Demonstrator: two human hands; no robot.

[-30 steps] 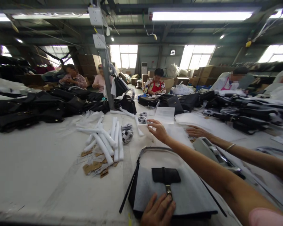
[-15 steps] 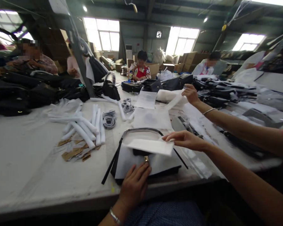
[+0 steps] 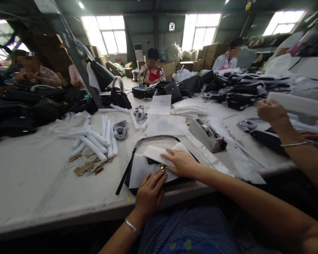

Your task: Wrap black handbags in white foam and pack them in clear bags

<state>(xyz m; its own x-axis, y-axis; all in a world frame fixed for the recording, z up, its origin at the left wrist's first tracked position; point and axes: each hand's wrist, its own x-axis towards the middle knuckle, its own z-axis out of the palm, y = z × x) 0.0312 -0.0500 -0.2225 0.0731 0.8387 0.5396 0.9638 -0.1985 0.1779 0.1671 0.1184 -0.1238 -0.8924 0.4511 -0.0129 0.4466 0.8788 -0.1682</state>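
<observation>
A black handbag (image 3: 127, 178) lies on the table at its front edge, its front largely covered by white sheeting (image 3: 137, 173). My left hand (image 3: 151, 192) rests flat on the bag's lower front, fingertips beside the gold clasp (image 3: 162, 168). Across the upper part of the bag lies a folded white foam sheet (image 3: 155, 154). My right hand (image 3: 182, 163) is laid over this sheet, fingers stretched out and pressing on it. The bag's handle (image 3: 161, 137), in clear wrap, arches behind the sheet.
White foam tubes (image 3: 92, 144), brown paper scraps (image 3: 86, 166) and coiled straps (image 3: 121, 129) lie left. A tape dispenser (image 3: 205, 134) stands right of the bag. A co-worker's hand (image 3: 272, 112) holds white sheeting at the right. Black bags (image 3: 233, 88) are piled behind.
My right hand has brought the white foam sheet down onto the bag and now lies on it. My left hand stays by the clasp. The co-worker's hand has moved right with white sheeting.
</observation>
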